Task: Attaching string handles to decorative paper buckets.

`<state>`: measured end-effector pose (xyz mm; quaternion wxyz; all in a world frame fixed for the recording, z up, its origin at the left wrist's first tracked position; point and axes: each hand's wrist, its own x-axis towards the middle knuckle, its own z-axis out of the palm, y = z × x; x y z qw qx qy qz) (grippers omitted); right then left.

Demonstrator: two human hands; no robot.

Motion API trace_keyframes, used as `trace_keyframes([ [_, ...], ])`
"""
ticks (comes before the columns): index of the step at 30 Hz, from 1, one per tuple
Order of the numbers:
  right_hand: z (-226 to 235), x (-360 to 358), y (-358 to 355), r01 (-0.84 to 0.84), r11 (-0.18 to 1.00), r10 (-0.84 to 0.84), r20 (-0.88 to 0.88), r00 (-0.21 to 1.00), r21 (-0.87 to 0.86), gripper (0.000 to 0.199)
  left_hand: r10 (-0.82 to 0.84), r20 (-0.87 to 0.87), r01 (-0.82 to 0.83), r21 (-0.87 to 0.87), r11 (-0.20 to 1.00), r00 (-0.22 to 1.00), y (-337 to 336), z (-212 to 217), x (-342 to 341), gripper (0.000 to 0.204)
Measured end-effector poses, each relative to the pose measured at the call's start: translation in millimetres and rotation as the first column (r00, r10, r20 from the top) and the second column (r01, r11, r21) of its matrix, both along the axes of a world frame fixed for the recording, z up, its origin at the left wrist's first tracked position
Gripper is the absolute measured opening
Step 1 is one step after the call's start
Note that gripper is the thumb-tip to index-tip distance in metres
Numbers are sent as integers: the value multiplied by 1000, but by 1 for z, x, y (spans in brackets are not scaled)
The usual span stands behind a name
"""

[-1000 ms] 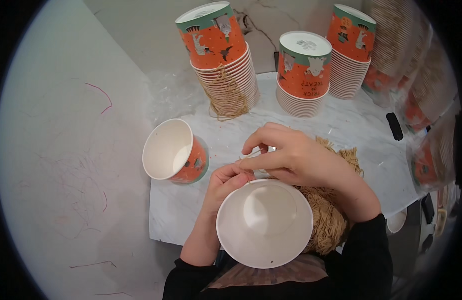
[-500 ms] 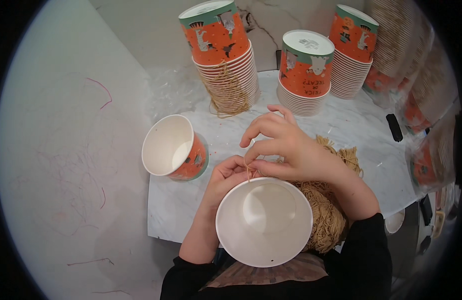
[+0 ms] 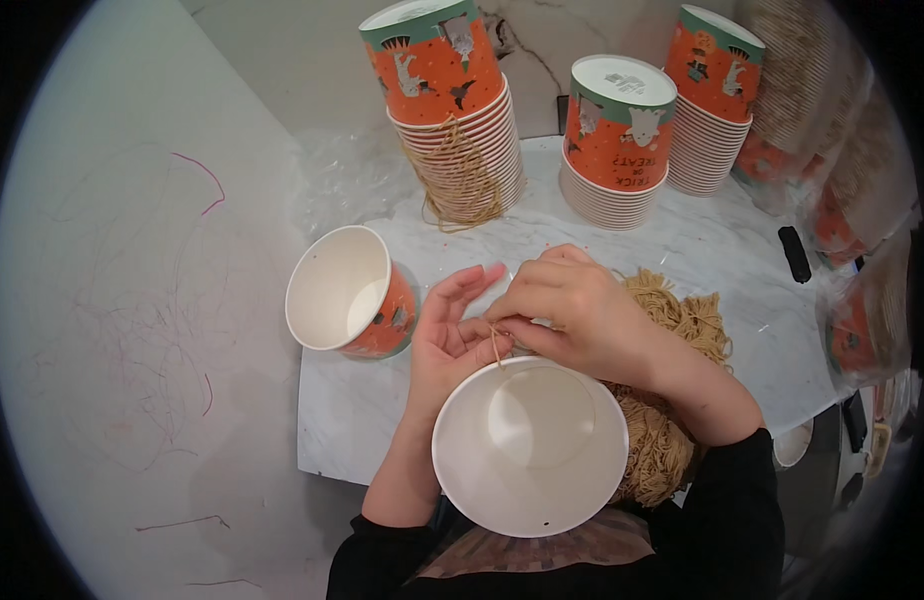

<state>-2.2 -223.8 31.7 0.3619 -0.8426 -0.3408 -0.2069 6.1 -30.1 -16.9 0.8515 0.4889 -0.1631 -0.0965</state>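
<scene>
A white-lined paper bucket (image 3: 462, 450) rests close against my body, its open mouth facing up. A thin tan string (image 3: 497, 347) passes over its far rim, and a small dark hole shows near the opposite rim. My left hand (image 3: 444, 345) pinches the string with thumb and index finger just beyond the rim, its other fingers raised. Closed over the same spot, my right hand (image 3: 582, 315) grips the string between thumb and fingers. The exact twist of the string is hidden by the fingertips. Under my right forearm lies a big bundle of tan string (image 3: 654, 455).
A second orange paper bucket (image 3: 392, 325) stands open at the left. Inverted bucket stacks stand at the back: one draped with string (image 3: 452, 185), one in the middle (image 3: 617, 150), another right (image 3: 717, 90). A black object (image 3: 794, 255) and plastic-wrapped buckets (image 3: 852, 215) are at the right.
My right hand has lowered, its raised fingers folding in toward the string. My left hand's outer fingers have lifted and spread. The bucket stays nearly where it was.
</scene>
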Motion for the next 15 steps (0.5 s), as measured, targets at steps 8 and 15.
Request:
trace_keyframes([
  [8, 7, 1, 2, -60, 967, 143, -331, 933, 249, 18, 147, 253, -192, 162, 968, 956, 9, -13, 0, 35],
  [15, 5, 1, 3, -44, 919, 238, -461, 855, 392, 17, 211, 547, -348, 160, 924, 810, 10, -16, 0, 28],
])
